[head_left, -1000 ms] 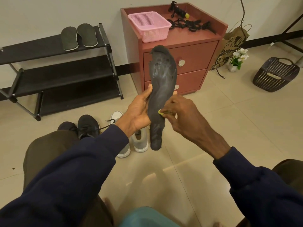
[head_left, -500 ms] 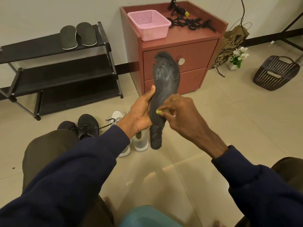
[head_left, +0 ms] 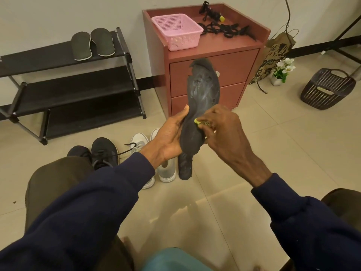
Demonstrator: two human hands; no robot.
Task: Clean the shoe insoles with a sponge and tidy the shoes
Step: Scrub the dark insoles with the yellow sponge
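- The left hand (head_left: 170,137) grips the dark insole (head_left: 204,90) round its middle and holds it upright in front of the person, well above the floor (head_left: 254,153). The thumb lies along the near edge and the other fingers are hidden behind.
- The right hand (head_left: 224,133) pinches a small yellow sponge (head_left: 197,120) in curled fingers (head_left: 214,118) and presses it on the middle of the insole.
- Over the last second the sponge has crept a little higher on the insole. The insole has turned its broad face more toward the camera.
- Pale smears show on the upper half, and the top edge looks torn. Whether the smears are foam or wear I cannot tell.
- My reading: the scrub is in mid-course on this insole and working toward the toe end.
- Two more insoles (head_left: 91,44) lie side by side on the top shelf of the black shoe rack (head_left: 68,90).
- Black shoes (head_left: 103,151) and white shoes (head_left: 140,145) stand on the tiles below the hands, so the tidying is not yet done.
- Behind stands a red-brown cabinet (head_left: 234,61) with a pink basket (head_left: 176,34) and black straps (head_left: 224,28) on top.
- To its right are a paper bag (head_left: 277,53), a small flower pot (head_left: 281,71) and a dark basket (head_left: 328,89).
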